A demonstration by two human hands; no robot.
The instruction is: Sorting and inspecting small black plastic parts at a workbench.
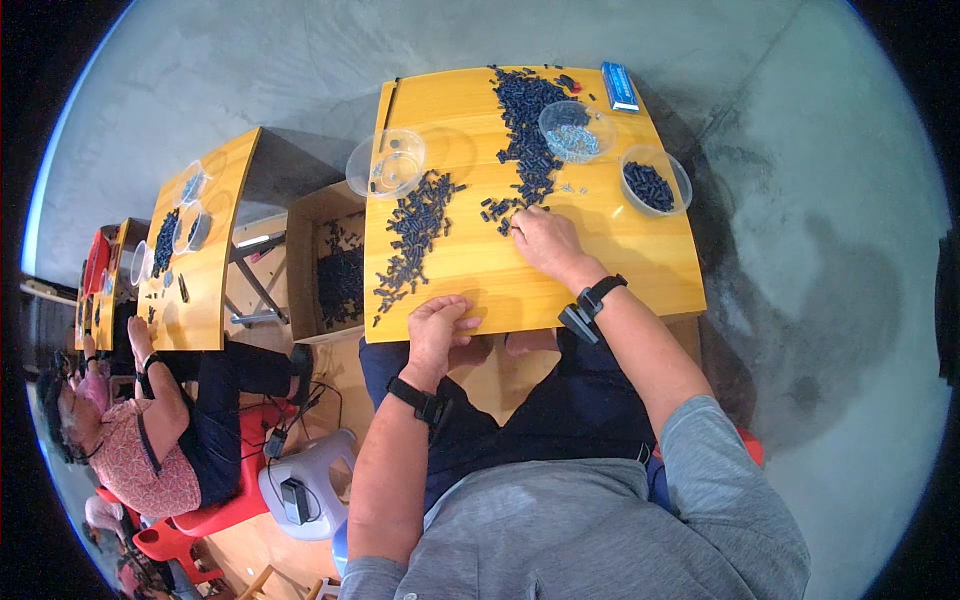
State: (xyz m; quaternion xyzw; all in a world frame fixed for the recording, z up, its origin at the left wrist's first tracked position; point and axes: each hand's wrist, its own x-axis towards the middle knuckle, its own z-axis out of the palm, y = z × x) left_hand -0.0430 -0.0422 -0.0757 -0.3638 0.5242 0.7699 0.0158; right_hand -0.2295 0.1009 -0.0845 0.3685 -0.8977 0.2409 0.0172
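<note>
Small dark cylindrical plastic pieces lie loose just beyond and to the left of the right hand's fingertips, at the near end of a long dark heap of the same pieces that runs up the yellow wood-grain table. Right fingertips are down at the cluster, bunched; can't tell if a piece is pinched between them. A few tiny silvery metal bits lie just past the right knuckles, between that hand and a round clear plastic bowl of small silvery parts. Another round clear plastic bowl, farther right, holds more dark pieces.

Left hand is at the table's near edge, close to the lower end of a second, slanting dark heap; fingers curled in, thumb toward them. Can't tell whether it grips anything.

Hidden: right fingertip contact, behind the back of the hand; inside of the left fingers. Pieces too small to make out singly in the heaps. Brown cardboard box with dark pieces is partly covered by the table.

Right forearm reaches up and leftward from the lower right, palm down, black wrist strap on. Left forearm comes nearly straight up, elbow bent, black strap on that wrist too.
</note>
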